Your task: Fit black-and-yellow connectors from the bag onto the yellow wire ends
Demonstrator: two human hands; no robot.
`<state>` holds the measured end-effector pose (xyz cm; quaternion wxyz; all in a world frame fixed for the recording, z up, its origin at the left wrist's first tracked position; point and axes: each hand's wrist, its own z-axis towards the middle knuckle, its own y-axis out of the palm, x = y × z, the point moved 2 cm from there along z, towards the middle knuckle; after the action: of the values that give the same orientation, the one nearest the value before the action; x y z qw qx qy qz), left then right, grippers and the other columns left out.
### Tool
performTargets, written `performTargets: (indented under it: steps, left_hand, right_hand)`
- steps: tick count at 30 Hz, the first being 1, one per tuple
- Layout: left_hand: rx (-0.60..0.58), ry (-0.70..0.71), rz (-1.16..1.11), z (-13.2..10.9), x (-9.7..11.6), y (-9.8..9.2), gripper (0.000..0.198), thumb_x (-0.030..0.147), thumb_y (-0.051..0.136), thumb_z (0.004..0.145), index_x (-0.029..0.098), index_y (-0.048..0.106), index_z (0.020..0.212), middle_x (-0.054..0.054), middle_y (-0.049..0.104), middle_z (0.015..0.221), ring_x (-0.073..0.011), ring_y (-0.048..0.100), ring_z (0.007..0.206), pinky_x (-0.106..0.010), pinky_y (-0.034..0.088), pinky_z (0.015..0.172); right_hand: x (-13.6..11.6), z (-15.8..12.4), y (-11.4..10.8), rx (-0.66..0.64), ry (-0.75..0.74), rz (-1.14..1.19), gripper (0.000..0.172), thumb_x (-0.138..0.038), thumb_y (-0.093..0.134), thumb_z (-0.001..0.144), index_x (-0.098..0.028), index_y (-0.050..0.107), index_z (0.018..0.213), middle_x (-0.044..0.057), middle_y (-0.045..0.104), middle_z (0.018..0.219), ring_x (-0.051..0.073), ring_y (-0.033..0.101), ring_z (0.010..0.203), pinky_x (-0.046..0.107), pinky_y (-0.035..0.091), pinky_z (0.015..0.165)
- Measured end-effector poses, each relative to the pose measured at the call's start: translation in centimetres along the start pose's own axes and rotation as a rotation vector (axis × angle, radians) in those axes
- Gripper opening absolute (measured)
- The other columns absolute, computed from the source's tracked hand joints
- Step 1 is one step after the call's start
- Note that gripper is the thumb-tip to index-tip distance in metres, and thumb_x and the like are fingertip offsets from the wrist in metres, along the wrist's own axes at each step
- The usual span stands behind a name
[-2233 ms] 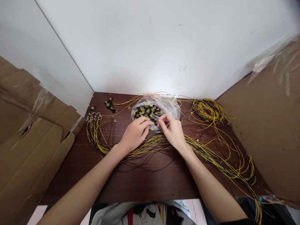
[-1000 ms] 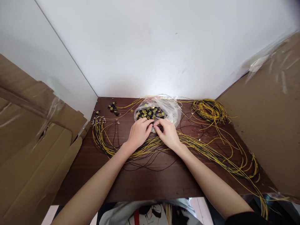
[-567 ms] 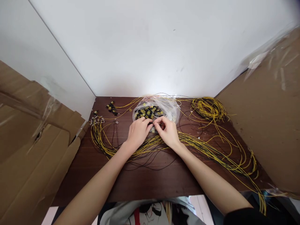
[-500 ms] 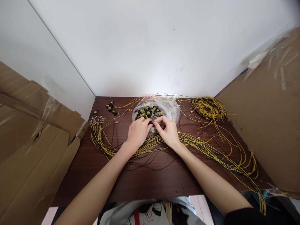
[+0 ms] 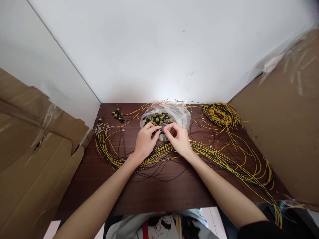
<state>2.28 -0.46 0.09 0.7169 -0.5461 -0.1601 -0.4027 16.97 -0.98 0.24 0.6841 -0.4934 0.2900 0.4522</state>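
Note:
My left hand (image 5: 146, 141) pinches a small black connector (image 5: 157, 130) between thumb and fingers. Close beside it on the right, my right hand (image 5: 178, 138) is closed in a pinch on a thin wire (image 5: 171, 130), its tip at the connector's end. Whether the wire has entered the connector is too small to tell. Just behind both hands lies a clear plastic bag (image 5: 180, 114), opened out, with many black and yellow connectors (image 5: 157, 118) in it. A long bundle of yellow and black wires (image 5: 159, 154) runs across the table under my wrists.
A coil of yellow and black wire (image 5: 221, 114) lies at the back right. Several connectors (image 5: 117, 114) sit at the back left, near metal-tipped wire ends (image 5: 102, 127). Cardboard panels (image 5: 37, 159) flank the brown table (image 5: 164, 196), and a white wall (image 5: 159, 49) closes the back.
My left fingers have shifted slightly, and more of the black connector shows between them. My right hand keeps its pinch in nearly the same place.

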Motion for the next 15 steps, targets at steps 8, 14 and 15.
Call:
performTargets:
  steps: [8,14,15]
  left_hand:
    - [0.052,-0.056,-0.201,0.05,-0.17,0.25,0.024,0.026,0.051,0.086,0.014,0.070,0.095,-0.002,0.060,0.073,-0.0113,0.050,0.061,-0.023,0.041,0.059]
    - [0.010,-0.058,-0.210,-0.03,-0.12,0.30,0.025,0.028,0.050,0.086,0.013,0.070,0.091,-0.004,0.063,0.074,-0.0133,0.056,0.066,-0.024,0.042,0.062]
    - [0.004,-0.059,-0.204,-0.02,-0.07,0.29,0.025,0.028,0.050,0.086,0.013,0.070,0.089,-0.003,0.063,0.072,-0.0131,0.055,0.065,-0.024,0.042,0.061]
  right_hand:
    - [-0.01,-0.25,-0.01,0.011,-0.077,-0.046,0.011,-0.022,0.054,0.083,-0.018,0.064,0.082,0.002,0.067,0.082,0.015,0.057,0.067,0.026,0.045,0.062]
    - [-0.05,-0.31,-0.14,0.045,-0.091,-0.055,0.012,-0.023,0.054,0.084,-0.018,0.065,0.083,0.003,0.067,0.082,0.015,0.059,0.070,0.027,0.046,0.064]
    - [-0.05,-0.30,-0.16,0.047,-0.091,-0.061,0.012,-0.023,0.054,0.084,-0.018,0.065,0.083,0.003,0.067,0.082,0.016,0.059,0.070,0.027,0.046,0.064]
